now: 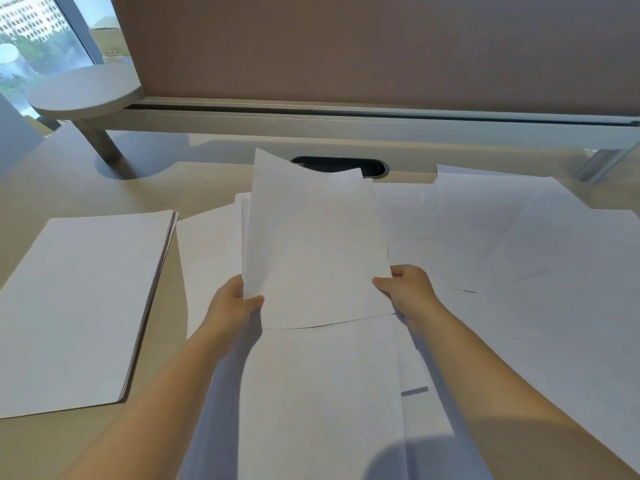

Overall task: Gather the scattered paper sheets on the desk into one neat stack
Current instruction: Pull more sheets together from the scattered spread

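- The person holds a small bundle of white sheets above the middle of the desk, with both hands at its near corners.
- The left hand pinches the lower left corner: the thumb lies on top of the paper and the fingers are under it.
- The right hand pinches the lower right edge in the same way, thumb on top, the other fingers hidden behind the sheets.
- The held sheets are lifted and tilted, the far edge higher, and the far corners bend a little.
- Under the bundle and to its right, many loose sheets lie spread and overlapping on the desk; more of them reach toward the near edge between the forearms.
- To the left, apart from the loose paper, a neat stack of paper lies flat on the desk.
- Behind the paper there is a dark cable opening in the desk, then a low white shelf rail and a brown partition panel.
- A round grey stand is at the far left, near a window.
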Available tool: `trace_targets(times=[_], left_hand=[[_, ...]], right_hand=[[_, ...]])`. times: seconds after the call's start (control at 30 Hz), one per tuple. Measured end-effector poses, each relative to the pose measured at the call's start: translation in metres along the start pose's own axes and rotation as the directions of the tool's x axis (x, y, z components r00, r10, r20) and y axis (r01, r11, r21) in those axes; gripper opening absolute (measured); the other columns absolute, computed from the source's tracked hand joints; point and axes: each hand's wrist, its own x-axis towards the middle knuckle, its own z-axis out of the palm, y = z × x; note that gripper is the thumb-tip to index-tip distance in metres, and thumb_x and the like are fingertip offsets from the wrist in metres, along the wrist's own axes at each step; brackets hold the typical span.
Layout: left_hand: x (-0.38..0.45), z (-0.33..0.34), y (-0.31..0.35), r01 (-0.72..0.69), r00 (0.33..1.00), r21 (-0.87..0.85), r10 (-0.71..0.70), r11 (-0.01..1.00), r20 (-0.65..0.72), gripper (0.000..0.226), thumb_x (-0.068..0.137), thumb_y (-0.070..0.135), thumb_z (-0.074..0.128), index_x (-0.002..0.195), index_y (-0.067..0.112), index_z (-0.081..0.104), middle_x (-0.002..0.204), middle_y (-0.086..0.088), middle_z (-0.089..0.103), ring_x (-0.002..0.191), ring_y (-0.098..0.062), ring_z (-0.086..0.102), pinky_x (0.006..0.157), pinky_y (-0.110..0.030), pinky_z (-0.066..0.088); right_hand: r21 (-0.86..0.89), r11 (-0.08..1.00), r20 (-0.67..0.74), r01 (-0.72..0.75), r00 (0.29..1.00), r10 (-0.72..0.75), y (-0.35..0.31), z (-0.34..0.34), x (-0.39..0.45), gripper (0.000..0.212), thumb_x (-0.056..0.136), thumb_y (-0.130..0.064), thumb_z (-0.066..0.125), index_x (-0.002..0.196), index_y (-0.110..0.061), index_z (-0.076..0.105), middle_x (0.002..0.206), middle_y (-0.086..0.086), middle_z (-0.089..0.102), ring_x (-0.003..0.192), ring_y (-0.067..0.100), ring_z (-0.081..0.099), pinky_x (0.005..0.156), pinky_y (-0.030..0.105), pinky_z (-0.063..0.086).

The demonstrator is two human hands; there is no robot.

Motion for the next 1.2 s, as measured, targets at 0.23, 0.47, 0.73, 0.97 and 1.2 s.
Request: trace_targets(times=[0.23,0.47,0.73,0.97,1.2], left_hand=[[-0.021,0.000,0.032,-0.022,0.998,-0.210,0.034,0.977,0.051,0.018,0.090,0.002,0.053,0.106,0.010,0.055,0.102,-0.010,0.063,0.094,-0.029,0.060,0.091,-0.039,0.047],[-0.052,0.091,0.054,-0.052,0.990,-0.090,0.063,0.995,0.124,0.008,0.089,0.006,0.057,0.081,0.004,0.057,0.077,-0.008,0.060,0.073,-0.022,0.055,0.062,-0.025,0.042],[-0.072,0.183,0.053,0.052,0.997,0.346,-0.030,0.937,-0.070,0.012,0.088,0.016,0.047,0.079,0.008,0.049,0.086,-0.010,0.052,0.083,-0.028,0.047,0.071,-0.033,0.037],[-0.095,0.204,0.062,0.156,0.986,0.395,-0.119,0.905,-0.117,0.041,0.087,0.018,0.055,0.124,0.004,0.043,0.133,-0.016,0.031,0.122,-0.037,0.034,0.084,-0.037,0.037],[-0.090,0.215,0.064,0.232,0.967,0.037,-0.235,0.972,0.100,0.038,0.085,0.006,0.057,0.119,0.014,0.041,0.123,-0.019,0.044,0.104,-0.038,0.052,0.084,-0.045,0.050]], right_hand=[[0.060,0.988,-0.028,0.144,0.989,-0.143,-0.031,-0.036,-0.029,0.018,0.085,0.007,0.049,0.097,0.015,0.060,0.110,0.027,0.064,0.103,0.044,0.059,0.098,0.047,0.046],[-0.001,0.990,-0.140,0.141,0.980,-0.140,0.009,-0.131,-0.042,0.019,0.086,0.002,0.050,0.075,-0.011,0.058,0.090,0.016,0.065,0.088,0.033,0.061,0.087,0.036,0.048],[-0.517,0.826,-0.429,-0.226,0.903,-0.021,0.076,-0.215,-0.045,0.040,0.087,-0.034,0.055,0.123,-0.017,0.052,0.130,0.009,0.047,0.121,0.031,0.045,0.097,0.041,0.039],[-0.623,0.720,-0.484,-0.306,0.874,-0.048,0.109,-0.240,-0.051,0.061,0.089,-0.049,0.044,0.134,-0.008,0.037,0.137,0.011,0.040,0.128,0.030,0.035,0.102,0.041,0.033],[-0.014,0.993,-0.488,-0.117,0.868,0.095,0.096,-0.243,-0.039,0.059,0.086,-0.034,0.056,0.138,-0.018,0.033,0.130,0.003,0.047,0.121,0.028,0.046,0.106,0.042,0.035]])
